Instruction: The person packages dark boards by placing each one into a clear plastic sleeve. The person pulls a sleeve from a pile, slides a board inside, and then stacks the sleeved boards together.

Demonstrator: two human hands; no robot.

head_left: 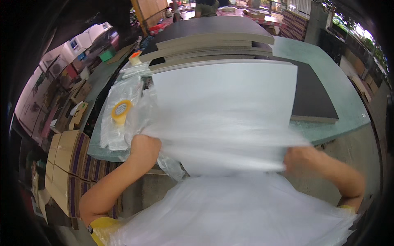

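Note:
My left hand (145, 148) is closed in a fist on the near left edge of some clear plastic film (230, 143). My right hand (303, 158), smeared by motion, grips the film's other side. Between them the film stretches in blurred folds across the near part of a white board or stack of sheets (225, 82). Whether the film is a bag or a single layer, I cannot tell. More thin, translucent white plastic (238, 209) spreads over my front, below both hands.
Dark-topped stacks of grey board (213, 30) stand behind the white one on a green table (340, 98). At left, a yellow tape roll (122, 110) rests on folded clear plastic (111, 135); an orange-and-yellow roll (134, 57) lies farther back. Cardboard bundles (65, 156) stand on the floor. A person (206, 8) is far behind.

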